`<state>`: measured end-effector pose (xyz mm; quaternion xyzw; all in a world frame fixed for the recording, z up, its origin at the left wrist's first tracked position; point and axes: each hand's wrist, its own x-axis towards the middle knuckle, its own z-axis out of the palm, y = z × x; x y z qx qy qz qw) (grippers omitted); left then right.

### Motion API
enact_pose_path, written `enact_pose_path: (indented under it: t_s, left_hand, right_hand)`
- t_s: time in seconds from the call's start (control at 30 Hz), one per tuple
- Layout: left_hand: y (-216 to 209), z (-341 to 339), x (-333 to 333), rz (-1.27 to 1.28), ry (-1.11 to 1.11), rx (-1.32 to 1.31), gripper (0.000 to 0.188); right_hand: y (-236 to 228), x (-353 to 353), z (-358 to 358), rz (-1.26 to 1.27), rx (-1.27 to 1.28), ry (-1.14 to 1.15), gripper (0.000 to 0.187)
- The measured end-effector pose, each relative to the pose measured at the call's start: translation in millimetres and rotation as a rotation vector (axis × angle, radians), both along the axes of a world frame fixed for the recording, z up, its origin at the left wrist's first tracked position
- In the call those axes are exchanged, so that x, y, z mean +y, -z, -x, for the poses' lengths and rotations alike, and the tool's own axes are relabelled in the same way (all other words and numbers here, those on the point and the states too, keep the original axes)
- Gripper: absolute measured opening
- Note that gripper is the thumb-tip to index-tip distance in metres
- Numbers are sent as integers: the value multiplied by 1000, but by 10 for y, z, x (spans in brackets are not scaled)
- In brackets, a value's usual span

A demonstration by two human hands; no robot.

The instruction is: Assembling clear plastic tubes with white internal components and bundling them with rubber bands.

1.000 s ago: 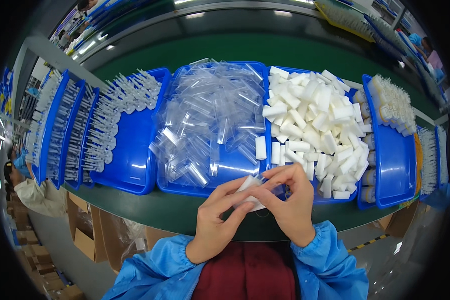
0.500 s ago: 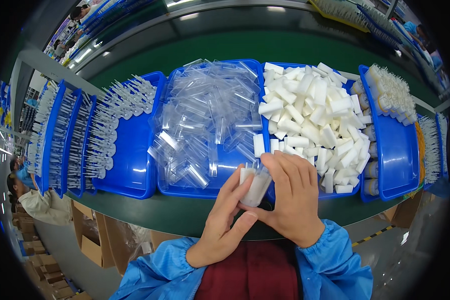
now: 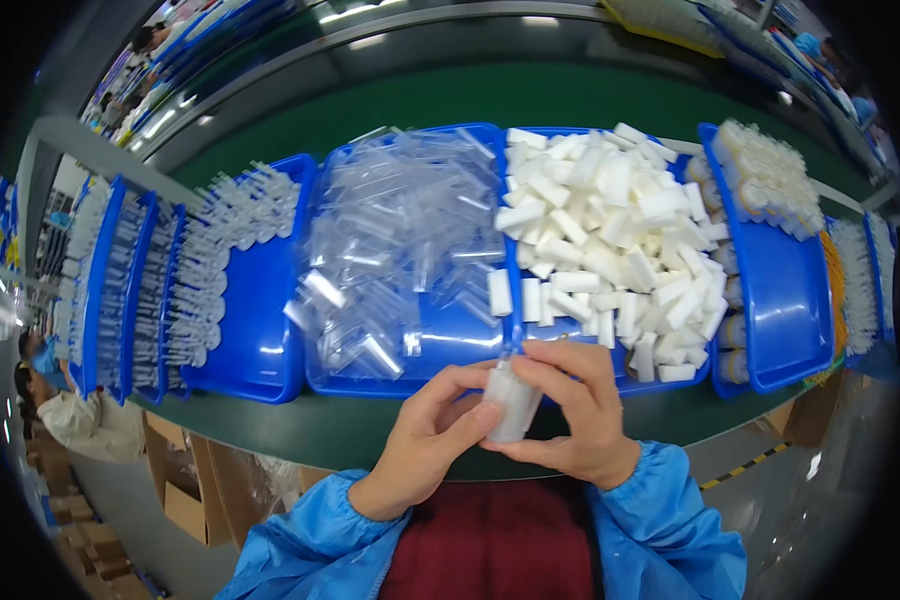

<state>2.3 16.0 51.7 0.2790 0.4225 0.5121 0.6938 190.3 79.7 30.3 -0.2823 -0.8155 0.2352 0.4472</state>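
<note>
Nearest to me, two blue sleeves (image 3: 300,535) are running off the lower edge on either side of a dark red garment (image 3: 495,540). The left hand (image 3: 420,435) and the right hand (image 3: 585,410) are both gripping a white piece (image 3: 511,405), holding it between them above the near edge of the green table (image 3: 370,435). Fingers are covering both its sides, and I am not making out whether a clear cover is wrapping it; something thin and clear is poking up at its top, too small for me to tell. The right hand is also hiding part of the tray with white blocks (image 3: 620,220).

Beyond the hands, a blue middle tray (image 3: 450,330) is holding a tangle of clear plastic sleeves (image 3: 390,230), their overlaps blurring together. One loose white block (image 3: 500,292) is lying at its right side. Farther left, a blue tray (image 3: 260,330) is carrying rows of clear stalked parts (image 3: 200,300), with more trays crowding beside it. At the right, a tilted-looking tray (image 3: 790,330) is partly hiding the pale round parts behind its left edge. Cardboard boxes (image 3: 185,490) are standing below the table, while a person in a pale jacket (image 3: 80,425) is showing at the dim left rim.
</note>
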Motion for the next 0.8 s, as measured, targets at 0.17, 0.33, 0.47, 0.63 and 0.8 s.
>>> enact_pose_path:
  t_s: [0.17,0.33,0.47,0.63,0.8]
  left_hand:
    - [11,-55,8,-26,-52,95,29]
    - [64,-34,14,-10,-64,98,29]
    - [121,-106,47,-42,-49,90,27]
    - [128,-87,35,-160,-79,225,29]
    - [135,0,-95,-282,-160,395,31]
  right_hand:
    - [-179,-64,-189,121,-67,50,82]
    - [-209,-87,-830,7,-565,616,48]
    - [-64,-14,-780,-18,-662,567,47]
    - [-43,63,-440,233,-236,464,46]
    - [13,162,-344,297,-88,406,43]
